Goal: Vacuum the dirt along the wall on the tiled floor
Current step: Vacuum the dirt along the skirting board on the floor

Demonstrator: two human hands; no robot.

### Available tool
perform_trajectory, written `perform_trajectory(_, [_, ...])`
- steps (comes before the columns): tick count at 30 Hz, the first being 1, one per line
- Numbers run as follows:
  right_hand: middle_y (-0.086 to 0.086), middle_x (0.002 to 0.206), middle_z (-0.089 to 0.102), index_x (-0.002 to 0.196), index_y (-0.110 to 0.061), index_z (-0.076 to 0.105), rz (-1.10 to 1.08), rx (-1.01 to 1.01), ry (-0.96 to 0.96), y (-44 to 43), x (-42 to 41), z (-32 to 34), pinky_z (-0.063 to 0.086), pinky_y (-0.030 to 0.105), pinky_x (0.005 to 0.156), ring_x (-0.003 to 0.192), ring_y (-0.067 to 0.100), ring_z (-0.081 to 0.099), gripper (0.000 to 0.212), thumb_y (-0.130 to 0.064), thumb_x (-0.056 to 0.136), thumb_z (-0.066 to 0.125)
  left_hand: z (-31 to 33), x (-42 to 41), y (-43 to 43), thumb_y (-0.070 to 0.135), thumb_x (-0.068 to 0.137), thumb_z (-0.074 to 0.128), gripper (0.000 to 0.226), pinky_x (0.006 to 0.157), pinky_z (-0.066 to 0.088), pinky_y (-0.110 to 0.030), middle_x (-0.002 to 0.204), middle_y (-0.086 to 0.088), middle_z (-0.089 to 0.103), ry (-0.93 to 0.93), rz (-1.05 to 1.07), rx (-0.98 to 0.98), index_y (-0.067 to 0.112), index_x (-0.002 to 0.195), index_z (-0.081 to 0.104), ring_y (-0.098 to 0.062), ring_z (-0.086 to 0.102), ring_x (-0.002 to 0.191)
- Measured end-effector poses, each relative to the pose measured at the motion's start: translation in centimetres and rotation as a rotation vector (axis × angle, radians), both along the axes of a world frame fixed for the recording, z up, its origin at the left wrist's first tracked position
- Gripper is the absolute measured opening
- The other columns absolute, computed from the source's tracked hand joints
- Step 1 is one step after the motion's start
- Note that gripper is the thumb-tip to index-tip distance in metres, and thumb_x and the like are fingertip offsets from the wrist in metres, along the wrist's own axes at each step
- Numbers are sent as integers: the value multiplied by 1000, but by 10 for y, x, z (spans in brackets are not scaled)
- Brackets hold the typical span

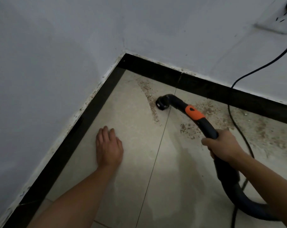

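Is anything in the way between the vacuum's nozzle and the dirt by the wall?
Nothing blocks the nozzle: it sits right beside the dirt streak near the corner. The right hand grips the vacuum handle. Farther right, though, a black power cord lies across the dirt patch.

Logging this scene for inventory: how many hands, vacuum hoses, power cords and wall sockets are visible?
Hands: 2, left hand and right hand
Vacuum hose: 1
Power cord: 1
Wall socket: 1
Total: 5
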State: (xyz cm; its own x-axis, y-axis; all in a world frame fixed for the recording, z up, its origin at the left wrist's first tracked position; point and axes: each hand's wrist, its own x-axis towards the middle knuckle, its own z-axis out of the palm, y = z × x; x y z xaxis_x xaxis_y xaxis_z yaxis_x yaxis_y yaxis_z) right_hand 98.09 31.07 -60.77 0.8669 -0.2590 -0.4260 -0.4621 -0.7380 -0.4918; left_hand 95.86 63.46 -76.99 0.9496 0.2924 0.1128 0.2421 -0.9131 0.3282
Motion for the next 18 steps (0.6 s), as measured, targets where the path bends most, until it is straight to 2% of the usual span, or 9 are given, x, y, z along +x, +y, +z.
perform_trajectory(6, [14,67,64,87,-6,60,-12,29,-31,39,76,-11,50,31,53,51,25,60,15,-16,84,71,0,2,-2,19,90,39,43,105,37,-51,132,-27,51,-23,8,17,-3,122,58,-42,44,125])
perform_trajectory(11, [17,79,68,99,-6,61,20,13,-36,56,113,-20,57,40,62,59,29,66,22,-19,84,72,1,3,-2,23,89,34,48,107,36,-48,134,-24,51,15,17,31,-1,123,58,-40,43,128])
perform_trajectory(18, [14,82,67,104,-9,59,109,17,-59,91,144,-26,53,34,59,62,27,67,27,-21,84,72,3,6,-3,23,88,34,48,107,38,-49,135,-24,51,36,31,44,0,122,59,-40,44,128])
